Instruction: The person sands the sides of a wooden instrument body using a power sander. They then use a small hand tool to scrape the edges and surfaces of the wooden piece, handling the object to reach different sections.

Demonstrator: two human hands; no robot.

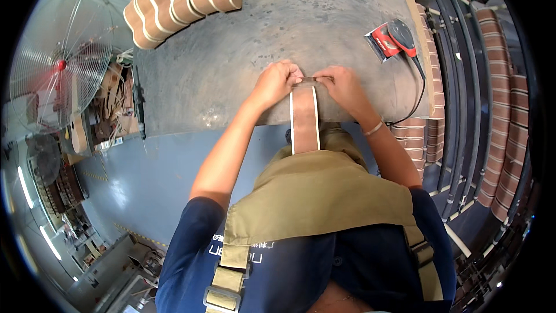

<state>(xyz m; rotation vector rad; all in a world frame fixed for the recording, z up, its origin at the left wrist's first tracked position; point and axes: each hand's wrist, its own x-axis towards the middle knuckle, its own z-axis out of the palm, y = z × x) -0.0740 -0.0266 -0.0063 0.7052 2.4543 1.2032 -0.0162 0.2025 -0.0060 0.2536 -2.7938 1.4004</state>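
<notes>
Both my hands are closed in a pinch near the bench's front edge. Between them stretches a small, thin dark strip (308, 79); its kind is too small to make out. My left hand (280, 81) grips its left end, and my right hand (341, 85) has the right end between thumb and fingers. Just below the strip, a brown wooden instrument body (305, 119) with cream edge bands shows its narrow side. It reaches from the bench edge back to my apron, its near end against or under the cloth.
A grey, stained workbench (231, 69) spreads ahead. At its far left lies a row of banded wooden bodies (182, 3). A red-and-black electric sander (392, 39) with a cord rests on the right. A large fan (61, 65) stands left; racks (463, 81) of similar bodies stand right.
</notes>
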